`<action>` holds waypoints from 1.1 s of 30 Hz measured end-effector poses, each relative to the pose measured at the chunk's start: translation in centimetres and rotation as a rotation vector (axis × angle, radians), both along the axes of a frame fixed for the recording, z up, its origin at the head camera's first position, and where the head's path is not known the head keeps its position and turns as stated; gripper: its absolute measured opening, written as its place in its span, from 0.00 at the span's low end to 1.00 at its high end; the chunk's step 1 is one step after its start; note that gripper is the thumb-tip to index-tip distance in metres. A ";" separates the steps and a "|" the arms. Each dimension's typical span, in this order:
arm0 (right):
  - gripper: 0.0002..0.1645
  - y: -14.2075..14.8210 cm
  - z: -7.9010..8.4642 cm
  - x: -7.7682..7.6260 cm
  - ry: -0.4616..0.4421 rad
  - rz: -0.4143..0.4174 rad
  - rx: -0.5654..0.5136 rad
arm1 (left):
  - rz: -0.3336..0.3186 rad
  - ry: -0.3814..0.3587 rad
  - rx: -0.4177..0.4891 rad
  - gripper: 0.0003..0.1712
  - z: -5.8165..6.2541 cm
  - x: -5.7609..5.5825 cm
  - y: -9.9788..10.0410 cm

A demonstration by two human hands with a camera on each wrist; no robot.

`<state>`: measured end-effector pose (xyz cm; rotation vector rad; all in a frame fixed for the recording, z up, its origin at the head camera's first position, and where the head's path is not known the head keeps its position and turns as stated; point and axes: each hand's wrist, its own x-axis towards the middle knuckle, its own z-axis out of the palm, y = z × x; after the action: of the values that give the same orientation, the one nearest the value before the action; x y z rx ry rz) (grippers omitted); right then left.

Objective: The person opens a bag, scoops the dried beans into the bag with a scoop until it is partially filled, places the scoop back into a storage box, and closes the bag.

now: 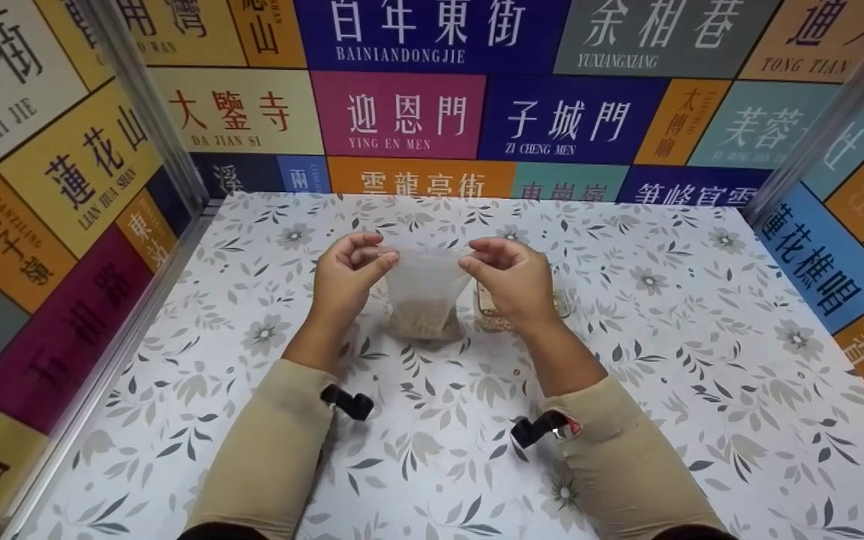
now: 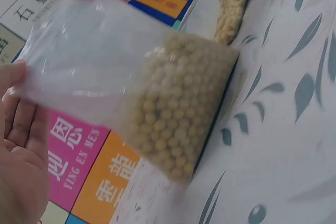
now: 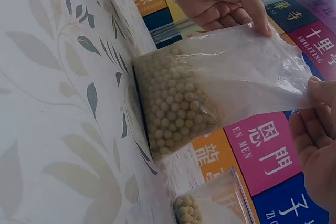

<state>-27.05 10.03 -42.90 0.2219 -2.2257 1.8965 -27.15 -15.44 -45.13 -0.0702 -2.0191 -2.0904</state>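
Note:
A clear plastic bag (image 1: 430, 274) stands between my hands, its lower part filled with round, pale yellow beans (image 2: 173, 108). Its base meets the tabletop, while the upper part is drawn up flat and narrow. My left hand (image 1: 349, 270) pinches the left top corner between thumb and fingers. At the opposite top corner, my right hand (image 1: 513, 279) holds the plastic the same way. In the right wrist view, both thumbs press on the edge of the bag (image 3: 247, 72).
Just behind my right hand sits a small clear container (image 1: 563, 304) with more pale beans (image 3: 187, 209). A white cloth with grey leaves and flowers covers the table (image 1: 432, 450). Panels of coloured street-name signs (image 1: 402, 112) rise at the back and both sides.

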 end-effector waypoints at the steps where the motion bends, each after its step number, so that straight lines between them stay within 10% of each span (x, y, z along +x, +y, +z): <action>1: 0.18 0.1 0.0 -0.1 -0.004 -0.002 -0.005 | 0.003 0.008 0.009 0.20 -0.1 -0.1 -0.2; 33: 0.29 1.2 0.4 -0.6 -0.024 0.098 -0.020 | 0.008 0.087 0.176 0.24 -0.6 -0.7 -1.0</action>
<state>-27.61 11.18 -42.54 0.3118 -2.2485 1.9800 -27.89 -16.46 -45.68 -0.1205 -1.7761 -2.2100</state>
